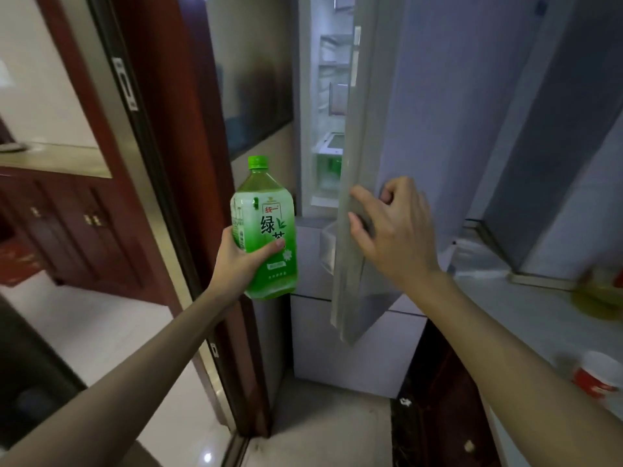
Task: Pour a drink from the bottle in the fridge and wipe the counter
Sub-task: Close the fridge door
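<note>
One left hand (241,261), one right hand (391,230), one green bottle (266,197), one fridge (337,348), one fridge door (431,112), one red-and-white cup (596,375), one table (526,315).

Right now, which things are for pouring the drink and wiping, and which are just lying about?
For the job: green tea bottle in the left hand; fridge door held by the right hand; counter; probably the red and white cup.
Just there: blurred yellow-green thing on the counter; wooden cabinet.
</note>
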Available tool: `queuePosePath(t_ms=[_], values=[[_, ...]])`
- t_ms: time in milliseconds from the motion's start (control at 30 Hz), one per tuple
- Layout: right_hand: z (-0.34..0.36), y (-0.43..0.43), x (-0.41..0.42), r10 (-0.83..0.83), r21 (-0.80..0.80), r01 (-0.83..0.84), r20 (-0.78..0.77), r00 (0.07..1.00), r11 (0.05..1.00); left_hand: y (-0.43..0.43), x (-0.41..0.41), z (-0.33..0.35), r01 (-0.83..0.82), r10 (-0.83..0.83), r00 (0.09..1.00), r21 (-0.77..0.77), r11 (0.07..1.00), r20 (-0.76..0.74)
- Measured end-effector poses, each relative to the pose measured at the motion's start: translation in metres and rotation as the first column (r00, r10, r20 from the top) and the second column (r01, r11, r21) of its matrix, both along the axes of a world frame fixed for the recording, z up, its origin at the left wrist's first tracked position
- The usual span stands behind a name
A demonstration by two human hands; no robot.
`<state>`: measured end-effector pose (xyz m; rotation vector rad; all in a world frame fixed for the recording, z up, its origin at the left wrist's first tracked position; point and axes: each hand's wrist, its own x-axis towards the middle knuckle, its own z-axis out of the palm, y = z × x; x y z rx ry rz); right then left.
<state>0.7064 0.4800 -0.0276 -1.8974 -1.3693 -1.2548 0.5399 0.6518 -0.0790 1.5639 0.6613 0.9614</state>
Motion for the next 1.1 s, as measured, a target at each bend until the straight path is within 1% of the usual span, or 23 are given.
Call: queuePosePath(t_ms=[200,367,633,733,833,900,933,1000,1067,1100], values=[[0.018,0.055,0.001,-0.068,-0.215,0.081,0.066,0.995,0.973,0.008,-0.022,-0.005,-0.06,0.061,0.998,-0.04,0.997,0.015],[0.026,0.102,0.015,-0.074,-0.337,0.106,0.105,0.992,0.935,0.014,-0.023,-0.01,-0.066,0.065,0.997,-0.043,0.997,-0.031],[0.033,0.18,0.038,-0.099,-0.447,0.146,0.127,0.987,0.883,0.054,0.011,-0.031,-0.077,0.078,0.991,0.013,0.997,-0.107],[0.034,0.205,0.056,-0.066,-0.47,0.12,0.129,0.989,0.874,0.072,0.038,-0.039,-0.078,0.075,0.995,-0.045,0.996,-0.069],[0.031,0.225,0.08,-0.008,-0.505,0.07,0.124,0.992,0.86,0.087,0.07,-0.045,-0.029,0.025,0.999,-0.114,0.993,-0.039],[0.022,0.232,0.103,0.001,-0.508,0.041,0.082,0.997,0.86,0.102,0.089,-0.049,-0.004,0.001,1.0,-0.135,0.991,-0.023],[0.015,0.234,0.117,-0.014,-0.497,0.029,0.034,0.999,0.867,0.111,0.098,-0.052,0.0,-0.004,1.0,-0.146,0.989,-0.025],[0.0,0.231,0.147,-0.079,-0.476,0.033,-0.077,0.994,0.879,0.127,0.114,-0.058,0.032,-0.043,0.997,-0.17,0.985,-0.057],[-0.015,0.226,0.175,-0.164,-0.504,0.076,-0.132,0.978,0.86,0.138,0.13,-0.063,0.049,-0.067,0.992,-0.166,0.985,-0.103],[-0.02,0.224,0.186,-0.2,-0.526,0.094,-0.148,0.969,0.845,0.141,0.14,-0.065,0.058,-0.072,0.993,-0.151,0.987,-0.091]])
